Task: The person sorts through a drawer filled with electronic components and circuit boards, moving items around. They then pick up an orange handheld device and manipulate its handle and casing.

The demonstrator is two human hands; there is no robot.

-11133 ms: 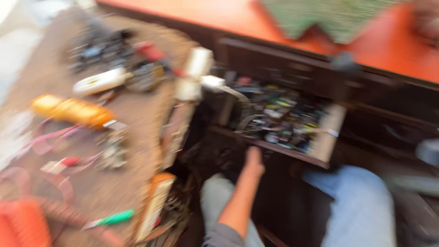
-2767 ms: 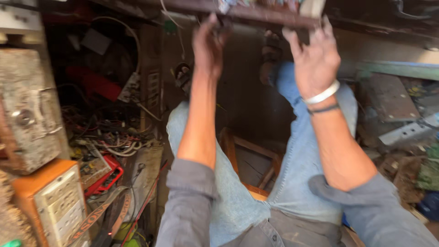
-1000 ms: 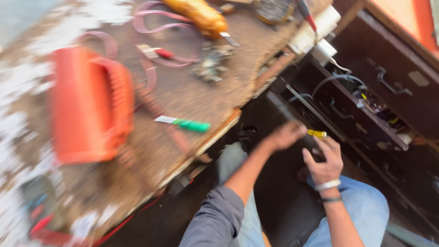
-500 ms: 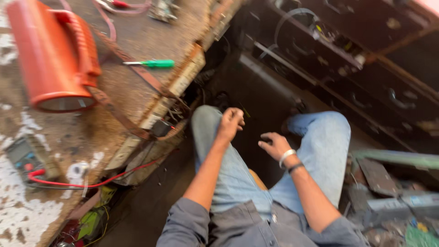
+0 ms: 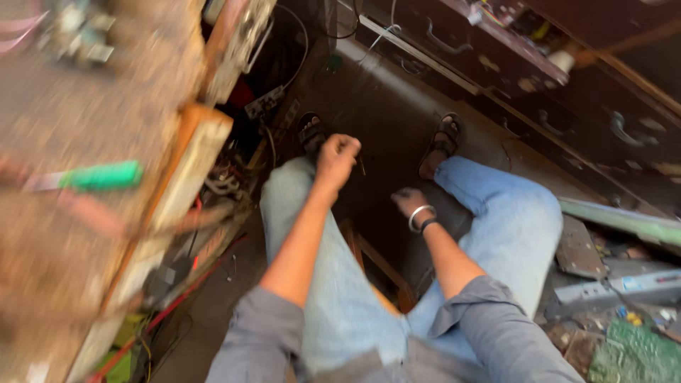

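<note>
Seated between a cluttered workbench and a dark cabinet of drawers, a person holds the left hand above the left knee, fingers curled into a loose fist; whether it grips anything cannot be told. The right hand hangs in the open gap between the legs, fingers blurred. A green-handled screwdriver lies near the bench edge.

Rough wooden bench, blue denim trousers, metal bangle.

Left hand fisted above the knee; right hand lowered between the legs.
</note>
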